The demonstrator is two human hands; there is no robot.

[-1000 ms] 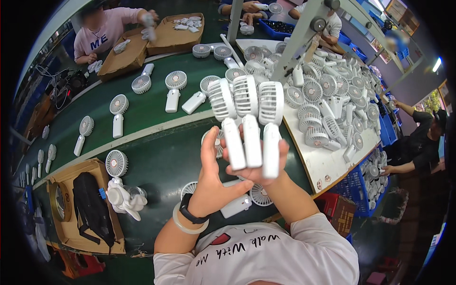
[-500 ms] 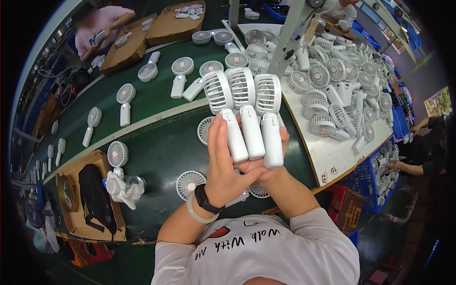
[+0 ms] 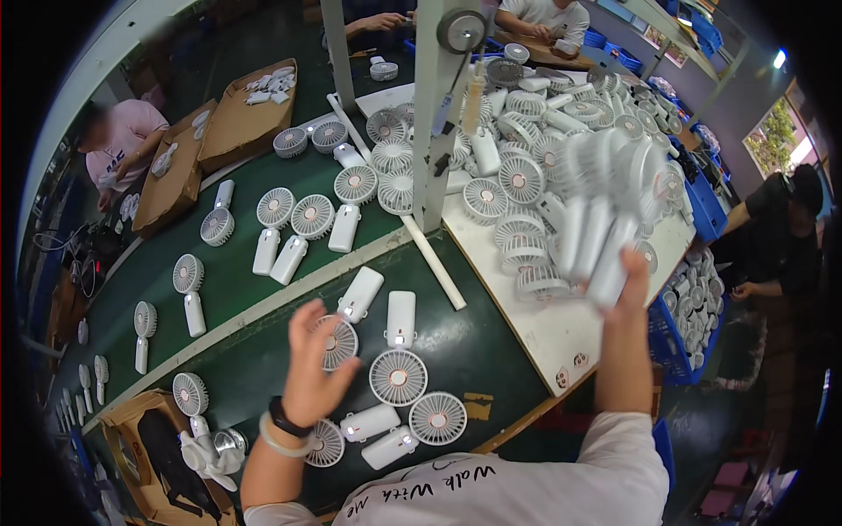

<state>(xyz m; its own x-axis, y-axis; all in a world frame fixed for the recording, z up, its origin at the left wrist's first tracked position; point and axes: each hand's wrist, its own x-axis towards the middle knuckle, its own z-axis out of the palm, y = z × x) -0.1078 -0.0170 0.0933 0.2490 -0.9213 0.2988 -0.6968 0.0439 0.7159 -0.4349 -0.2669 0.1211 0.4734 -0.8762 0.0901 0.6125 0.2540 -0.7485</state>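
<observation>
Over the white table's heap of small white handheld fans (image 3: pixel 516 180), my right hand (image 3: pixel 630 285) grips the handles of three handheld fans (image 3: pixel 610 263). Their round heads point away from me and are smeared by motion. My left hand (image 3: pixel 314 373) is empty, its fingers spread, above the green work surface. Beneath and beside it lie several more fans, one head (image 3: pixel 337 344) partly covered by the fingers. Just right of that hand lies a fan (image 3: pixel 398 379) with its handle pointing away; another fan head (image 3: pixel 438 418) is nearer to me.
A white post (image 3: pixel 431 114) rises at the white table's (image 3: pixel 548 337) left corner, beside a pale rod (image 3: pixel 434 263). Fans line the green belt (image 3: pixel 241 294). Cardboard trays (image 3: pixel 248 114) stand far left, a box with a black bag (image 3: pixel 171 456) near left. Co-workers sit around; a blue crate (image 3: pixel 671 346) is right.
The three fans, earlier held in both hands before me, have swung right over the heap in my right hand. My left hand has let go and moved left. The view has shifted right.
</observation>
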